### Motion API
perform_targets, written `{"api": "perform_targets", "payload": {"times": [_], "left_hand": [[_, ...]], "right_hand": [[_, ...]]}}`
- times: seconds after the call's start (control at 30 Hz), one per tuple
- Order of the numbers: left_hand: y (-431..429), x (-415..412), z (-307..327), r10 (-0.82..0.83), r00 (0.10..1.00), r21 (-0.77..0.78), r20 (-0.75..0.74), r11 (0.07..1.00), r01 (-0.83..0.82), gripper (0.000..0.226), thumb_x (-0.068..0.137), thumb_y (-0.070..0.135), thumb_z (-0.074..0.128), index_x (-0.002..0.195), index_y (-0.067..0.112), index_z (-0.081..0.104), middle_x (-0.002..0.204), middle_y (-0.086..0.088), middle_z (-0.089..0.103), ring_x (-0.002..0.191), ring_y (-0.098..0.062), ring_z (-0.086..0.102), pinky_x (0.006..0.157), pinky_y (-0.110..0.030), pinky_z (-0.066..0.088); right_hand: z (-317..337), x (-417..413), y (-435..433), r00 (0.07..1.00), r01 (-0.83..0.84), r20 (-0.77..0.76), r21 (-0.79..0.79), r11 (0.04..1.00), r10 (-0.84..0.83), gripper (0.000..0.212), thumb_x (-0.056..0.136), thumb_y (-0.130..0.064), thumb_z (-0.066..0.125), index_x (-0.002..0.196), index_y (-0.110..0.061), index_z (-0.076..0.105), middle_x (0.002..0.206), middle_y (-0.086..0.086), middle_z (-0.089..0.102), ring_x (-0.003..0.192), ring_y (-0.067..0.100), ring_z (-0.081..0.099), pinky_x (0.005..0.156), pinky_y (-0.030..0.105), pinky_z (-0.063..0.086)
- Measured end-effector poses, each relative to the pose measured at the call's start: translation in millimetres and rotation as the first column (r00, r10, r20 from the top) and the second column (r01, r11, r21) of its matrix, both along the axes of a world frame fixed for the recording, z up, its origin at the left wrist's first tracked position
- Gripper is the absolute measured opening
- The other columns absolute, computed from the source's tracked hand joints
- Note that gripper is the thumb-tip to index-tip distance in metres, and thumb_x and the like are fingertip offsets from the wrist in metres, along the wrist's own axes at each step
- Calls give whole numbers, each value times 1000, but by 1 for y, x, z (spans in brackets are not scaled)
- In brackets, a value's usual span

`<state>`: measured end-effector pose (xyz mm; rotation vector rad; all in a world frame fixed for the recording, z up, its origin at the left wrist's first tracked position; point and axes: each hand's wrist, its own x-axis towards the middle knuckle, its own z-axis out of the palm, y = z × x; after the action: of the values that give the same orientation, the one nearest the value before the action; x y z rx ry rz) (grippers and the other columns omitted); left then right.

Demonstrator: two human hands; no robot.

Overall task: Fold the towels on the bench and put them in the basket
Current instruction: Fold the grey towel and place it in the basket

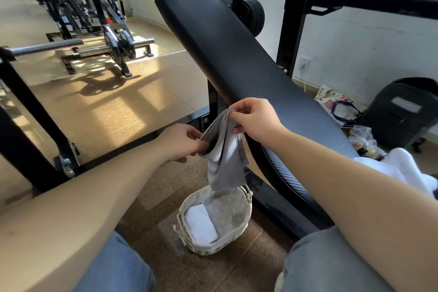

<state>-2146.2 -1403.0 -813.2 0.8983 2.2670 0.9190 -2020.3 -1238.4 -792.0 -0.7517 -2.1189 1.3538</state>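
Observation:
A grey towel (224, 156) hangs in the air, held by both hands above the basket. My left hand (182, 142) pinches its lower left edge. My right hand (256, 118) pinches its top corner, slightly higher. The towel's bottom end dangles just over the rim of the round woven basket (245, 220), which stands on the floor between my knees. A folded white towel (200, 223) lies in the basket's left half. More white towel (403, 168) is bunched on the near end of the black padded bench (237, 59), behind my right forearm.
The bench's black steel frame (267, 204) runs right beside the basket. A backpack (403, 111), a tote bag (339, 106) and a plastic bag sit on the floor at the right wall. Barbell racks (94, 47) stand at the left.

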Motion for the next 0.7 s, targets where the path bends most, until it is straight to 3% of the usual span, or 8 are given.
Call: {"api": "perform_targets", "payload": {"times": [0.13, 0.3, 0.4, 0.53, 0.7], "left_hand": [[3, 3, -1, 47, 992, -25, -114, 998, -50, 9, 88, 20, 67, 96, 24, 69, 81, -5, 74, 78, -21, 73, 62, -33, 60], [0, -8, 13, 310, 949, 193, -63, 936, -293, 19, 87, 11, 61, 83, 28, 70, 64, -4, 69, 52, -17, 57, 46, -22, 47], [-3, -10, 18, 345, 936, 244, -66, 915, -320, 14, 84, 11, 64, 85, 23, 71, 64, -4, 69, 53, -17, 60, 50, -24, 53], [-6, -16, 22, 407, 913, 322, -17, 867, -381, 13, 87, 13, 62, 87, 22, 72, 74, -4, 74, 65, -17, 73, 50, -24, 57], [-11, -21, 10, 316, 948, 197, -43, 933, -302, 15, 96, 19, 55, 92, 20, 69, 84, -3, 72, 65, -20, 75, 60, -37, 64]], "right_hand": [[1, 1, 4, 1000, -9, 21, 43, 999, 9, 6, 92, -10, 72, 94, -14, 77, 86, 4, 76, 72, 27, 76, 71, 39, 65], [-1, 7, 14, 989, 6, 144, 235, 972, -41, 6, 91, -16, 71, 92, -19, 77, 82, -1, 75, 70, 16, 74, 76, 37, 63], [-3, 8, 10, 971, -57, 236, 396, 916, -42, 8, 91, -20, 69, 94, -21, 75, 82, -7, 72, 74, 11, 67, 82, 36, 60], [0, 4, 5, 992, -2, 118, 389, 921, -48, 8, 92, -20, 67, 95, -21, 74, 84, -6, 73, 78, 15, 70, 83, 38, 59], [-6, 2, 0, 950, -116, 311, 374, 920, -7, 9, 93, -20, 65, 98, -20, 72, 87, -4, 72, 81, 17, 70, 82, 41, 60]]}}
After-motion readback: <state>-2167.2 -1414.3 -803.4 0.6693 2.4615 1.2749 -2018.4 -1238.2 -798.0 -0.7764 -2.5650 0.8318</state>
